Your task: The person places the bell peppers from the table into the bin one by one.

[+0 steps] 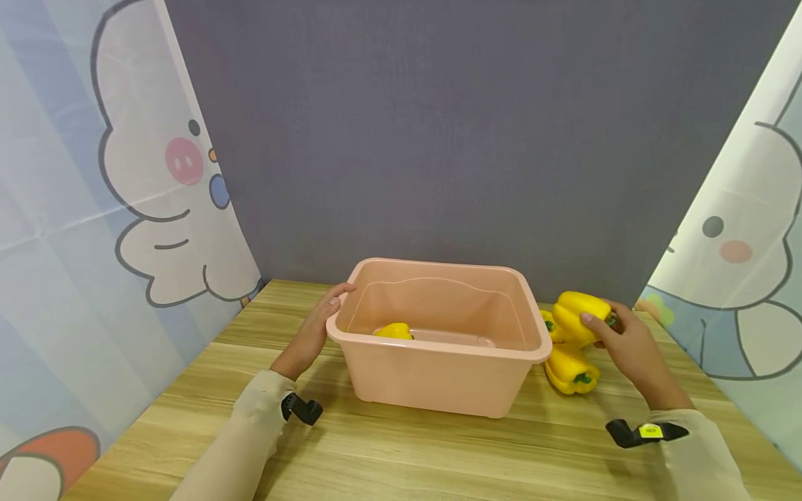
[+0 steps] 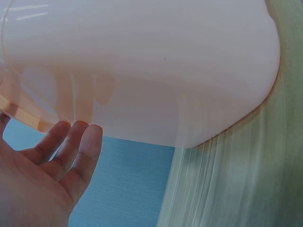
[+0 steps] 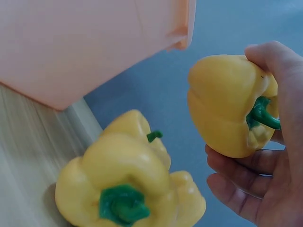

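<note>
A yellow bell pepper (image 3: pixel 222 104) with a green stem is gripped in my right hand (image 1: pixel 633 348), thumb on one side and fingers underneath. Close below it, more yellow bell peppers (image 1: pixel 570 370) lie in a cluster beside the right side of a pink plastic bin (image 1: pixel 432 376). Inside the bin, part of another yellow pepper (image 1: pixel 395 331) shows above the front rim. My left hand (image 1: pixel 311 332) holds the bin's left rim. In the left wrist view, several fingertips (image 2: pixel 90 135) press on the outer wall below that rim.
The bin stands on a wood-grain table (image 1: pixel 401 459). Behind it rises a dark grey panel (image 1: pixel 438 139). Curtains with cartoon animals hang on both sides, the left one (image 1: pixel 56 209) and the right one (image 1: pixel 739 292) along the table's edges.
</note>
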Demonstrator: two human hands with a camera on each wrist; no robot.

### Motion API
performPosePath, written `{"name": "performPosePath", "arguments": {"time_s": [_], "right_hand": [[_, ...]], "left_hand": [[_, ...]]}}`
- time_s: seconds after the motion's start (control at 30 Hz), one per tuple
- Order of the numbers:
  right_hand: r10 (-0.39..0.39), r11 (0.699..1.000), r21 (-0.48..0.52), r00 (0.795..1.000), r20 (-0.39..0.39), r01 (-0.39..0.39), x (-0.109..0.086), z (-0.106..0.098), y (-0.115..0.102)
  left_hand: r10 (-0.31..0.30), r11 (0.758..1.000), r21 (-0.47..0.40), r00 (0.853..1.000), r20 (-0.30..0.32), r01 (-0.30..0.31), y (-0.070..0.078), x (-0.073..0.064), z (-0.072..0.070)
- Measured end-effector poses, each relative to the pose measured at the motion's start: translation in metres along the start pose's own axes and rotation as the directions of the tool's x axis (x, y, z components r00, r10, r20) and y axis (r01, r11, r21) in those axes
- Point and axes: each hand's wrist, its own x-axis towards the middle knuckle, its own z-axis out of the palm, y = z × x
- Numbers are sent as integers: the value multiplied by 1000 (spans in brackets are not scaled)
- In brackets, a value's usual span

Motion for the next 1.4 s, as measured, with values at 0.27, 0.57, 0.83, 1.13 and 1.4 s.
{"name": "performPosePath", "arguments": {"time_s": [0.27,0.57,0.83,1.13,1.4], "right_hand": [[2,1000,16,1000,-16,-2,-3,-1,-16],[-46,996,74,997,-66,51,-5,-3,-27],[-85,988,120,991,-101,96,-9,-1,-41],[-116,968,207,984,-132,142,-10,3,-49],[-122,964,220,983,-134,149,-13,6,-61]], "left_hand": [[4,1000,5,1000,1,-4,0,0,0],[0,1000,-1,1000,4,0,-1,-1,-1],[0,1000,8,1000,-2,0,1,-1,-1],[-1,1000,4,1000,-7,1,0,-1,-1],[-8,1000,10,1000,-27,8,-2,0,0]]}}
